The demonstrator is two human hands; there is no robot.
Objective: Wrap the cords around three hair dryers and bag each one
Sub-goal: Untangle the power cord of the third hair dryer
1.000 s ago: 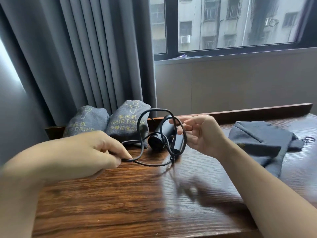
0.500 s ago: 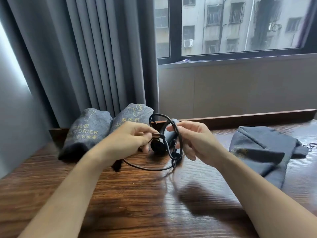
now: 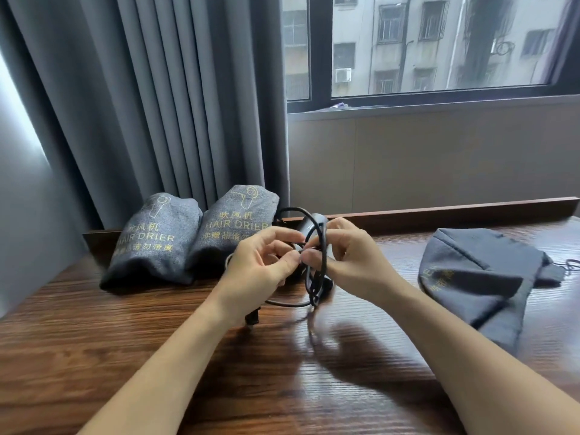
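A black hair dryer (image 3: 309, 226) is held above the wooden table (image 3: 125, 340), mostly hidden behind my hands. My right hand (image 3: 351, 257) grips its body, fingers curled round it. Its black cord (image 3: 315, 277) loops several times round the dryer, and a loose stretch hangs down to the plug (image 3: 252, 320) under my left wrist. My left hand (image 3: 260, 265) pinches the cord right beside my right thumb. Two filled grey bags marked HAIR DRIER, one (image 3: 153, 243) left and one (image 3: 232, 224) beside it, lean at the back. A flat grey bag (image 3: 480, 277) lies to the right.
Grey curtains (image 3: 157, 105) hang behind the filled bags. A raised wooden ledge (image 3: 439, 208) runs along the table's far edge, below the window wall. The flat bag's drawstring (image 3: 571, 265) trails toward the right edge.
My left hand has come in from the left with the cord and now meets my right hand at the dryer. The wide cord loop has shrunk into tighter turns.
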